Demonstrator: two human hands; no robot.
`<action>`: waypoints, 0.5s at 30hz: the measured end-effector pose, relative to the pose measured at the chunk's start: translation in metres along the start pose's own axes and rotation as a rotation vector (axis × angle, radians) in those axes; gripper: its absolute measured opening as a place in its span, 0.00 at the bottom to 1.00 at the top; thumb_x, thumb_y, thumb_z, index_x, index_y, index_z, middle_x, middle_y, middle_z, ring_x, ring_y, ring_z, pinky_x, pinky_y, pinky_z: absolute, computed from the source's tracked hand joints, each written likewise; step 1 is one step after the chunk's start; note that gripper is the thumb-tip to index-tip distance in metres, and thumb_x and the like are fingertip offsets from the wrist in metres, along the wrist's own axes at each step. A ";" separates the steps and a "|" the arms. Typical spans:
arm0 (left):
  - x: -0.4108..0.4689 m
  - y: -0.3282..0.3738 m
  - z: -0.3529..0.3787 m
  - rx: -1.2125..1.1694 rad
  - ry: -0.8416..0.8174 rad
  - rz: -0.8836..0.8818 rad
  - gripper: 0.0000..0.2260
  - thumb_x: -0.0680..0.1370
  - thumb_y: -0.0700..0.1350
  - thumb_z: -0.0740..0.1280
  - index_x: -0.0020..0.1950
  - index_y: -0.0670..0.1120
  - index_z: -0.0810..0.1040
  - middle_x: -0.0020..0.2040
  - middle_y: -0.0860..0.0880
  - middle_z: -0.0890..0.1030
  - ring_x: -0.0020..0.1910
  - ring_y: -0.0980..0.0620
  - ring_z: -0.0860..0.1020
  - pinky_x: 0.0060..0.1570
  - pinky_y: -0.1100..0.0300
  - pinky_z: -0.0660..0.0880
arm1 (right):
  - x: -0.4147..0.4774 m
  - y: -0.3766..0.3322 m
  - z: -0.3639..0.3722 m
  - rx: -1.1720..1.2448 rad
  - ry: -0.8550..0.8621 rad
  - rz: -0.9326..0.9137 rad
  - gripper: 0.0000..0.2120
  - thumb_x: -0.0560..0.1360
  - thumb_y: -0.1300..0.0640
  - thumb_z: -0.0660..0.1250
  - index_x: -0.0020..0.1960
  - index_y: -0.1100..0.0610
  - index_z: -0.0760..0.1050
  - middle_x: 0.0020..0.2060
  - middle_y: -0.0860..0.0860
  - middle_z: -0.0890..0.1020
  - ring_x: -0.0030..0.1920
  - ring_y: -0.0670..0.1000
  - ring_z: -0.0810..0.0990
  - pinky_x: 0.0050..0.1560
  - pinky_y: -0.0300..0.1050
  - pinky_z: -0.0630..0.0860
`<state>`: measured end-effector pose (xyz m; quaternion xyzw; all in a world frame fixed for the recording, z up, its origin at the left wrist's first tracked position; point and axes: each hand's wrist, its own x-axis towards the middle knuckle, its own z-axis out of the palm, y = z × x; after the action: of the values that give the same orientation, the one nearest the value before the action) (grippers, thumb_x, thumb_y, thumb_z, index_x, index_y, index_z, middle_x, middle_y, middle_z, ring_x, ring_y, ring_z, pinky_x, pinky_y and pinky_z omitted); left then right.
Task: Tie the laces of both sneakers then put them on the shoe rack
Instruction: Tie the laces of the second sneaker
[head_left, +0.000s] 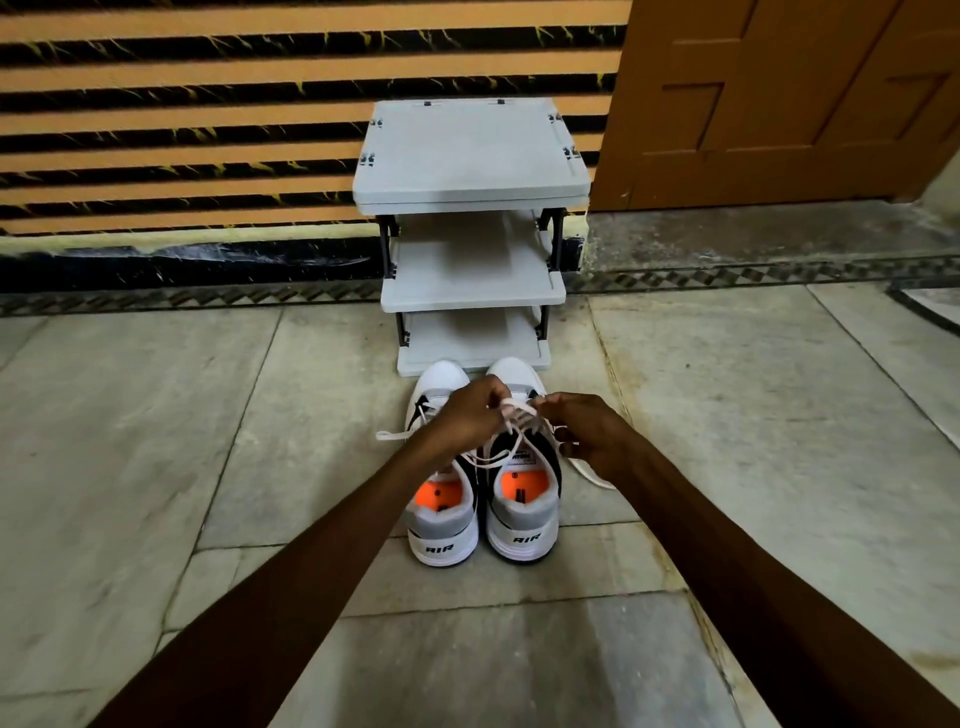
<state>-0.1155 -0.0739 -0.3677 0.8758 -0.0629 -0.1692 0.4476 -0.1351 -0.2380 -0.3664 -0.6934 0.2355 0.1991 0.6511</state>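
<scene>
Two white, grey and black sneakers with orange insoles stand side by side on the floor, heels toward me: the left sneaker (444, 519) and the right sneaker (524, 514). My left hand (467, 413) and my right hand (587, 431) both pinch the white laces (511, 415) of the right sneaker, above its tongue. A loose lace end of the left sneaker trails out to the left (389, 435). Another lace end (592, 475) lies on the floor to the right. The grey shoe rack (470, 270) stands just beyond the toes, and its three shelves look bare.
The rack stands against a wall with orange and black stripes (182, 130). A brown wooden door (779, 104) is at the back right. Pale stone floor tiles (156, 441) spread all around the sneakers.
</scene>
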 end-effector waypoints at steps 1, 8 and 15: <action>0.000 0.004 -0.006 -0.048 0.029 -0.022 0.03 0.79 0.41 0.64 0.46 0.47 0.72 0.40 0.49 0.78 0.38 0.53 0.74 0.36 0.60 0.68 | -0.001 -0.002 0.001 -0.003 0.008 -0.015 0.09 0.75 0.57 0.67 0.53 0.58 0.82 0.37 0.51 0.79 0.32 0.48 0.72 0.32 0.39 0.68; 0.004 0.041 -0.048 -0.396 0.195 -0.037 0.08 0.78 0.33 0.59 0.46 0.45 0.72 0.37 0.47 0.79 0.33 0.54 0.76 0.27 0.68 0.70 | -0.004 -0.013 0.009 -0.085 0.037 -0.189 0.11 0.78 0.57 0.63 0.48 0.59 0.83 0.38 0.50 0.82 0.38 0.52 0.75 0.32 0.40 0.64; 0.003 0.055 -0.057 -0.434 0.206 0.054 0.04 0.78 0.36 0.62 0.49 0.43 0.76 0.39 0.46 0.83 0.34 0.51 0.76 0.34 0.61 0.71 | -0.015 -0.038 0.012 -0.162 0.044 -0.321 0.11 0.78 0.60 0.61 0.44 0.55 0.82 0.38 0.52 0.82 0.35 0.51 0.75 0.32 0.40 0.67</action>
<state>-0.0902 -0.0637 -0.2937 0.7696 -0.0027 -0.0766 0.6339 -0.1245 -0.2235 -0.3274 -0.7765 0.1192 0.0958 0.6112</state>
